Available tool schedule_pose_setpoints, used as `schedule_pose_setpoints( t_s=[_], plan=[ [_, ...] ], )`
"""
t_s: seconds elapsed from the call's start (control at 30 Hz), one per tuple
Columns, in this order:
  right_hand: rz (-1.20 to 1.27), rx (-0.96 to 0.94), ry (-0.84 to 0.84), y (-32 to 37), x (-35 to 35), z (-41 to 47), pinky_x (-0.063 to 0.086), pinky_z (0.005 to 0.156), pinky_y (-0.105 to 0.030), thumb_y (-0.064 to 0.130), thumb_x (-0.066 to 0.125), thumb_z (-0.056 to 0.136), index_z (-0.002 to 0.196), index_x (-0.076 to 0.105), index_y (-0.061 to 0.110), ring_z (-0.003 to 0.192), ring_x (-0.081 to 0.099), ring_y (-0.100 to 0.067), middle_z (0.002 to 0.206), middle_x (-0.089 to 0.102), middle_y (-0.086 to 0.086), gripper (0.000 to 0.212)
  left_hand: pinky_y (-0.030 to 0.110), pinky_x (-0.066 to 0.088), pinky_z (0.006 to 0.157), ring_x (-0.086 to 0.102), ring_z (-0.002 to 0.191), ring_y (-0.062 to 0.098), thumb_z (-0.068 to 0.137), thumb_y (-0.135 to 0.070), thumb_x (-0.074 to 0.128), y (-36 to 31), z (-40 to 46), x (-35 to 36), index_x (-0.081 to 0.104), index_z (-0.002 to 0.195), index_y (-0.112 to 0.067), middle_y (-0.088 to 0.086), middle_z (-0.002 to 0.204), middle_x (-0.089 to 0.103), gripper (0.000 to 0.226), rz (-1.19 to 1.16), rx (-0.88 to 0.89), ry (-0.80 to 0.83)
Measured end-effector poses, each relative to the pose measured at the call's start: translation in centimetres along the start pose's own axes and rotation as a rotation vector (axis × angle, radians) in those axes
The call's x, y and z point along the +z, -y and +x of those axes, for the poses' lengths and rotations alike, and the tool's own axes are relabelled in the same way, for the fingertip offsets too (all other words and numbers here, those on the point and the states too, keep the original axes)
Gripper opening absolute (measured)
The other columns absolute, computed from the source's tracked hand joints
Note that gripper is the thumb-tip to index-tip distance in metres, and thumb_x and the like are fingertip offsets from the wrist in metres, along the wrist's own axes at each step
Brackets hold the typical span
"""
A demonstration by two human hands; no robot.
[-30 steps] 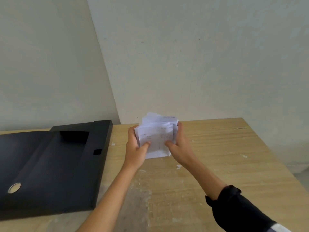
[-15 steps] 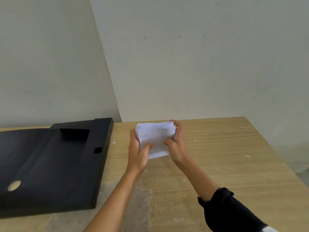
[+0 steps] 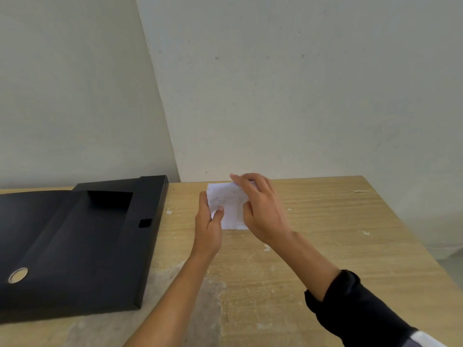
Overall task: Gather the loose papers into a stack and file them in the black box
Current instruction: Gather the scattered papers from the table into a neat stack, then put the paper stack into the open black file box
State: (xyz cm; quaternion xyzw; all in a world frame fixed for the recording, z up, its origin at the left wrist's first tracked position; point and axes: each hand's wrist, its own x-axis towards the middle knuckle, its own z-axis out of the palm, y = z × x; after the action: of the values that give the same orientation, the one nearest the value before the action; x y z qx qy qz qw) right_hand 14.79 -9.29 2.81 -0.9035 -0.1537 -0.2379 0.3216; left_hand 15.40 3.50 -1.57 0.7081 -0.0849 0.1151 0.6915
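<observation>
A small stack of white papers [image 3: 229,206] with faint printed lines stands on its lower edge on the wooden table [image 3: 325,234], near the wall. My left hand [image 3: 209,221] grips its left side, thumb across the front. My right hand [image 3: 260,209] lies over the stack's top right corner with fingers spread across the upper edge and thumb on the front; whether it grips is unclear. The black box [image 3: 75,241] lies open and flat to the left, its inside showing dark and bare.
The box has a metal ring [image 3: 18,275] at its near left and a raised spine wall [image 3: 155,209] facing the papers. A pale wall corner rises behind the table. The table's right edge [image 3: 413,241] drops off to the floor.
The stack has been squared up and set lower toward the table. My right hand shifted from the stack's right side up over its top edge.
</observation>
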Motion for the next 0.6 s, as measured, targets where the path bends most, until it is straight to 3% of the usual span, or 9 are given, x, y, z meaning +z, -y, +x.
schedule_pose_setpoints(
  t_s=[0.07, 0.17, 0.27, 0.33, 0.43, 0.6],
  plan=[
    [0.103, 0.034, -0.015, -0.1, -0.3, 0.6, 0.048, 0.080, -0.028, -0.013, 0.041, 0.073, 0.123, 0.055, 0.010, 0.099, 0.053, -0.024, 0.115, 0.051, -0.011, 0.057, 0.011, 0.049, 0.073, 0.058, 0.087, -0.002, 0.091, -0.004, 0.041, 0.1, 0.1, -0.1, 0.047, 0.100, -0.048, -0.011, 0.097, 0.060, 0.045, 0.027, 0.011, -0.005],
    [0.241, 0.132, -0.022, -0.6, -0.7, 0.8, 0.043, 0.076, -0.014, -0.010, 0.045, 0.074, 0.119, 0.054, 0.012, 0.099, 0.053, -0.015, 0.111, 0.051, -0.006, 0.050, 0.011, 0.051, 0.067, 0.058, 0.084, -0.004, 0.089, -0.003, 0.046, 0.3, 0.1, -0.2, 0.047, 0.096, -0.046, -0.012, 0.093, 0.059, 0.044, 0.089, 0.043, -0.044],
    [0.406, 0.290, -0.032, -1.4, -0.8, 0.6, 0.049, 0.078, -0.027, -0.001, 0.053, 0.079, 0.121, 0.048, 0.016, 0.097, 0.056, -0.017, 0.111, 0.054, -0.002, 0.045, 0.009, 0.050, 0.060, 0.058, 0.081, -0.006, 0.084, -0.002, 0.051, 0.4, 0.3, -0.4, 0.046, 0.093, -0.040, -0.015, 0.089, 0.058, 0.039, 0.186, 0.110, -0.120],
    [0.496, 0.371, -0.024, -1.7, -0.2, 0.2, 0.051, 0.070, -0.034, 0.005, 0.053, 0.084, 0.114, 0.050, 0.016, 0.084, 0.059, -0.017, 0.100, 0.059, -0.003, 0.032, 0.011, 0.050, 0.060, 0.058, 0.080, -0.004, 0.084, -0.001, 0.051, 0.6, 0.4, -0.4, 0.045, 0.097, -0.030, -0.013, 0.088, 0.058, 0.033, 0.212, 0.121, -0.120],
    [0.608, 0.448, -0.024, -1.5, 1.7, -1.3, 0.044, 0.065, -0.029, 0.006, 0.045, 0.089, 0.100, 0.048, 0.014, 0.072, 0.051, -0.010, 0.083, 0.054, 0.004, 0.014, 0.012, 0.049, 0.063, 0.059, 0.079, -0.003, 0.087, -0.008, 0.044, 0.7, 0.2, 0.1, 0.045, 0.099, -0.028, -0.011, 0.091, 0.059, 0.023, 0.117, 0.062, -0.086],
    [0.749, 0.486, -0.122, -0.9, 4.1, -2.5, 0.043, 0.063, -0.017, 0.004, 0.035, 0.083, 0.089, 0.041, 0.022, 0.070, 0.046, -0.001, 0.083, 0.047, 0.006, 0.020, 0.013, 0.047, 0.061, 0.054, 0.073, -0.002, 0.089, -0.020, 0.032, 1.4, -0.1, 0.6, 0.045, 0.091, -0.029, -0.008, 0.086, 0.056, 0.015, 0.043, 0.010, -0.104]
  ],
)
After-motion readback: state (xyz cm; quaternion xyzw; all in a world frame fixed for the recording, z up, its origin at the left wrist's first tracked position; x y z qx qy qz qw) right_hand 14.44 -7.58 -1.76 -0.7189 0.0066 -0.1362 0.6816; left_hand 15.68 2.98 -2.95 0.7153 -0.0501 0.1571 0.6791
